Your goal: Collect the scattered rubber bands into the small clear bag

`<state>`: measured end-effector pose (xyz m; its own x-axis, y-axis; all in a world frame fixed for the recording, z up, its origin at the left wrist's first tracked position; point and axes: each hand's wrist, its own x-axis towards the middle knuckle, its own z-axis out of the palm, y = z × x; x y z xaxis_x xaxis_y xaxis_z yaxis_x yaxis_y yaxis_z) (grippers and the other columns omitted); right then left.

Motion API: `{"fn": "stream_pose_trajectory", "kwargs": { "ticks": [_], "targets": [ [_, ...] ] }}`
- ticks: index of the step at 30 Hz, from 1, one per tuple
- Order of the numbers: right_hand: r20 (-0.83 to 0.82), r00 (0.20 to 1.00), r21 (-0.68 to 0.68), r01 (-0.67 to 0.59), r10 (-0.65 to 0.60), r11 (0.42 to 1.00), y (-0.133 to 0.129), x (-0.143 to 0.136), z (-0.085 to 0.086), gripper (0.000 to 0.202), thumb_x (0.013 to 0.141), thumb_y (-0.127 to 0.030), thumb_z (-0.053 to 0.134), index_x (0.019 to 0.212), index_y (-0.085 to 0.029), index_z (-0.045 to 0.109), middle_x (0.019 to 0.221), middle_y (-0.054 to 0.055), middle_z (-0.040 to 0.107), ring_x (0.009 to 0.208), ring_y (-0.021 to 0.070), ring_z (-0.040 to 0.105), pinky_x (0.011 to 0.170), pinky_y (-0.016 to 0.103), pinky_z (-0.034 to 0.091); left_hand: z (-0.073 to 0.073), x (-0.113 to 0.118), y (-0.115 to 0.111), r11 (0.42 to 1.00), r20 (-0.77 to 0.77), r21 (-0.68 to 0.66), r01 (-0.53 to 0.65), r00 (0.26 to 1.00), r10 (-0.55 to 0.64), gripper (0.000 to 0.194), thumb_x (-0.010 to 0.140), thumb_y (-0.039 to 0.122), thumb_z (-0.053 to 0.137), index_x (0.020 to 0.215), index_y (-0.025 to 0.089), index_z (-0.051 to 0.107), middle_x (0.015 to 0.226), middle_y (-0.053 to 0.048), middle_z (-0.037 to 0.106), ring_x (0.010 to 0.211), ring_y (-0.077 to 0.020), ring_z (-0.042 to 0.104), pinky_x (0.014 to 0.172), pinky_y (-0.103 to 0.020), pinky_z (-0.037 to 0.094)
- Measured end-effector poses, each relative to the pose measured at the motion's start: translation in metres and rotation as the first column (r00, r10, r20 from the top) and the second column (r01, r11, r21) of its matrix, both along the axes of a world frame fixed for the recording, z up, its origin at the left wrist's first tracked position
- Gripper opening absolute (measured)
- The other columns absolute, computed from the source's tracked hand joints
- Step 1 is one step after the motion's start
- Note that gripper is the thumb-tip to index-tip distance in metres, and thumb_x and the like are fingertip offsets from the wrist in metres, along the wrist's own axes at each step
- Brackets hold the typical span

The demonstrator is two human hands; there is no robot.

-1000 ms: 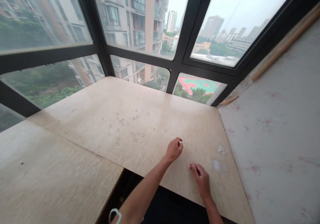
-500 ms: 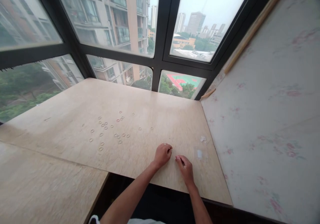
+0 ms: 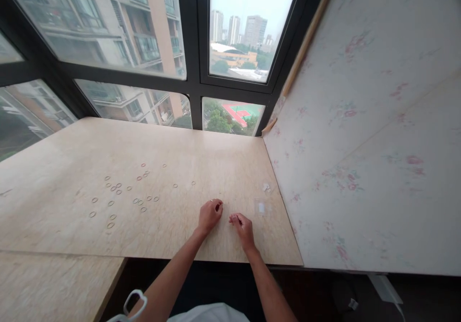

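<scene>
My left hand (image 3: 210,215) rests low over the tan tabletop (image 3: 173,233), its fingers curled in and the thumb close to the index finger. A small glint shows on one of its fingers. Just to the right, my right hand (image 3: 244,228) is closed in a pinch, fingertips facing the left hand across a narrow gap. Whatever either hand holds, if anything, is too small to make out. Left of the hands, several thin rings (image 3: 111,225) lie scattered flat, a few overlapping. Most look tan; a reddish ring (image 3: 143,165) lies toward the back.
Right of my hands lie a clear plastic packet (image 3: 261,208) with a white label and a small crumpled white scrap (image 3: 266,187). A flowered wall (image 3: 360,178) bounds the right side, dark-framed windows (image 3: 194,103) the back. A white loop (image 3: 135,303) shows at lower left.
The camera view has turned to the right, so table, rings and hands appear farther left. Both hands keep nearly the same closed pose and spacing.
</scene>
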<state>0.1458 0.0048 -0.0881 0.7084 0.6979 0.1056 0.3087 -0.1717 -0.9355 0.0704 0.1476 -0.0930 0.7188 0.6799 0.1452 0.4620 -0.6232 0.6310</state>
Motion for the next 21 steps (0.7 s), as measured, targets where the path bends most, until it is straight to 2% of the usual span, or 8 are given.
{"fn": "stream_pose_trajectory", "kwargs": {
  "ticks": [4,7,12,16,18,21],
  "targets": [
    [-0.161,0.984,0.001,0.076,-0.074,0.997,-0.003,-0.002,0.001,0.049,0.088,-0.057,0.041,0.066,-0.017,0.059,0.049,0.001,0.057,0.045,0.0137,0.054,0.049,0.023,0.043,0.000,0.000,-0.001,1.000,0.005,0.014,-0.008,1.000,0.008,0.015,0.083,0.020,0.050,0.088,0.019,0.064,0.085,-0.004,0.068,0.077,-0.0165,0.059,0.071,-0.026,0.040],
    [-0.111,0.991,-0.044,0.068,-0.073,0.997,-0.002,-0.002,0.002,0.054,0.086,-0.060,0.043,0.053,-0.019,0.050,0.038,-0.004,0.044,0.033,0.0102,0.043,0.040,0.022,0.034,0.000,-0.002,-0.003,1.000,0.020,0.023,-0.009,1.000,0.009,0.016,0.083,0.020,0.049,0.087,0.018,0.064,0.084,-0.004,0.068,0.077,-0.0165,0.059,0.071,-0.027,0.041],
    [0.065,0.997,-0.089,0.041,-0.035,0.995,0.002,0.003,0.000,0.061,0.089,-0.060,0.035,0.043,-0.020,0.039,0.036,-0.003,0.039,0.036,0.0106,0.040,0.043,0.024,0.032,0.000,-0.005,-0.006,1.000,0.051,0.024,-0.017,0.999,0.016,0.016,0.082,0.019,0.050,0.087,0.017,0.065,0.083,-0.005,0.068,0.078,-0.0170,0.059,0.073,-0.028,0.042],
    [0.209,0.977,-0.113,-0.003,0.027,0.994,0.002,0.005,-0.004,0.061,0.088,-0.060,0.036,0.042,-0.020,0.034,0.039,-0.002,0.036,0.040,0.0104,0.036,0.044,0.025,0.027,0.000,-0.007,-0.010,0.998,0.076,-0.006,-0.058,0.995,0.058,0.016,0.081,0.016,0.051,0.087,0.017,0.066,0.084,-0.005,0.068,0.080,-0.0170,0.059,0.075,-0.028,0.044],
    [0.230,0.971,-0.137,-0.033,0.064,0.990,0.001,0.006,-0.004,0.061,0.088,-0.059,0.037,0.041,-0.020,0.032,0.039,-0.002,0.033,0.039,0.0103,0.034,0.044,0.025,0.024,0.001,-0.009,-0.011,0.997,0.084,-0.024,-0.077,0.993,0.078,0.017,0.080,0.016,0.051,0.087,0.017,0.066,0.085,-0.005,0.068,0.080,-0.0171,0.059,0.076,-0.029,0.044],
    [0.154,0.983,-0.145,-0.073,0.095,0.987,0.000,0.008,-0.003,0.060,0.088,-0.059,0.035,0.041,-0.021,0.032,0.039,-0.002,0.036,0.039,0.0115,0.037,0.043,0.025,0.025,0.001,-0.013,-0.014,0.990,0.127,-0.068,-0.121,0.983,0.129,0.021,0.081,0.016,0.049,0.092,0.017,0.067,0.091,-0.006,0.069,0.085,-0.0174,0.060,0.081,-0.030,0.045]
  ]
}}
